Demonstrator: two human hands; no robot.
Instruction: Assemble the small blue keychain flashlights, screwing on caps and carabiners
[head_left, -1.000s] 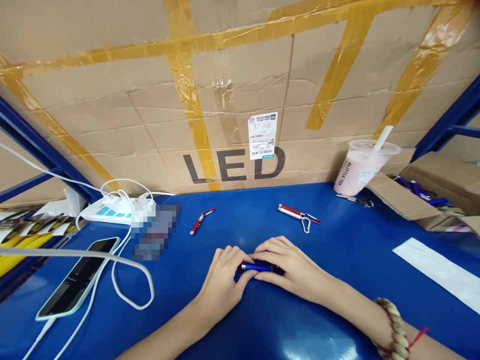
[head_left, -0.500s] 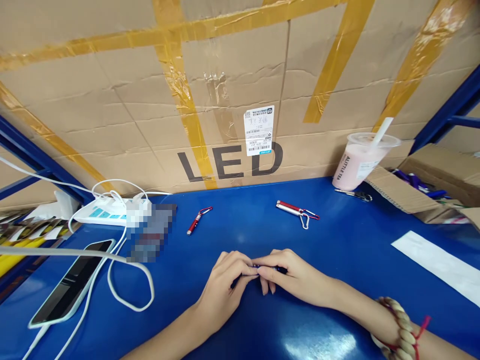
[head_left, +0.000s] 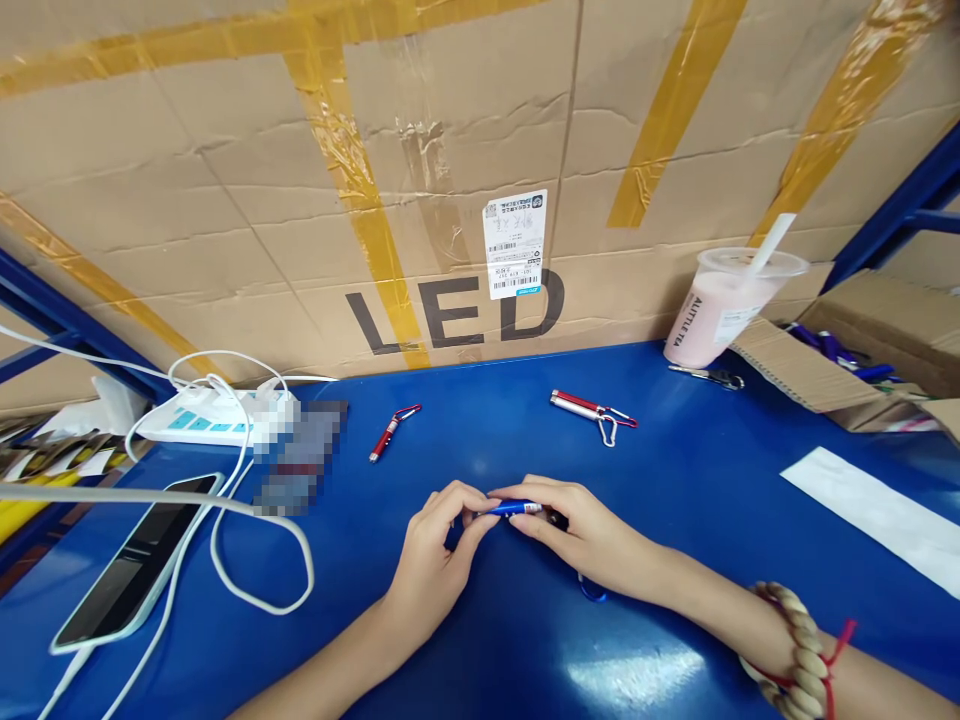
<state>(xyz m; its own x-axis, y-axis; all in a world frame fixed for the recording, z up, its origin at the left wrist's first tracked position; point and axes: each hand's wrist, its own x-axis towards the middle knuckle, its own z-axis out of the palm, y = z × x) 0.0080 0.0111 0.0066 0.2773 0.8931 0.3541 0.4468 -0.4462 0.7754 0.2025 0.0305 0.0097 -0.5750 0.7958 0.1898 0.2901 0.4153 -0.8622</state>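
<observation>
Between my two hands lies a small blue keychain flashlight [head_left: 514,508], held roughly level above the blue table [head_left: 480,640]. My left hand [head_left: 439,540] pinches its left end between thumb and fingers. Thumb and fingers of my right hand [head_left: 585,520] grip the other end, and a dark tip shows inside that palm. A blue carabiner [head_left: 592,590] hangs below my right hand. Beyond the hands, a red keychain flashlight [head_left: 384,440] rests at left. A red flashlight [head_left: 581,402] and a silver flashlight [head_left: 576,405] lie side by side at right, with carabiners attached.
At left are a phone [head_left: 139,565], white cables [head_left: 307,560] and a power strip [head_left: 195,418]. A drink cup [head_left: 705,315], keys [head_left: 709,377], an open carton [head_left: 892,330] and a white paper strip [head_left: 877,520] sit at right. A large cardboard box [head_left: 262,220] stands behind.
My hands have turned and parted slightly, so the blue flashlight's barrel now shows between them. The blue carabiner has come into sight below my right hand. The view has shifted slightly.
</observation>
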